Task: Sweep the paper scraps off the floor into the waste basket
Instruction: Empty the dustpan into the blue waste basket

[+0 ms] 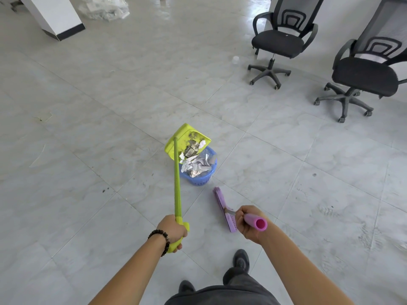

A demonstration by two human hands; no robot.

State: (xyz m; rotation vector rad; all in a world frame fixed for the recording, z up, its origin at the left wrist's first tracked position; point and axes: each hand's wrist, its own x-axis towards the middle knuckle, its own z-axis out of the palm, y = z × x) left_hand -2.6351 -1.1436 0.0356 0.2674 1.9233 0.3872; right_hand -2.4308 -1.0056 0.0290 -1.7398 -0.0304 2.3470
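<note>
My left hand (174, 231) grips the end of a long green handle whose yellow-green dustpan (180, 139) is tilted over a small blue waste basket (201, 179). Crumpled paper scraps (196, 165) lie in the basket, and a few more sit on the pan's lip right above it. My right hand (247, 223) holds the pink handle of a purple broom (223, 209), whose head rests on the floor just in front of that hand, to the near right of the basket.
Two black office chairs (278, 44) (365, 73) stand at the far right, with a small clear cup (235, 60) on the floor beside them. A white pillar (55, 16) and clear plastic wrapping (104, 7) are at the far left. My shoes (241, 259) are below my hands.
</note>
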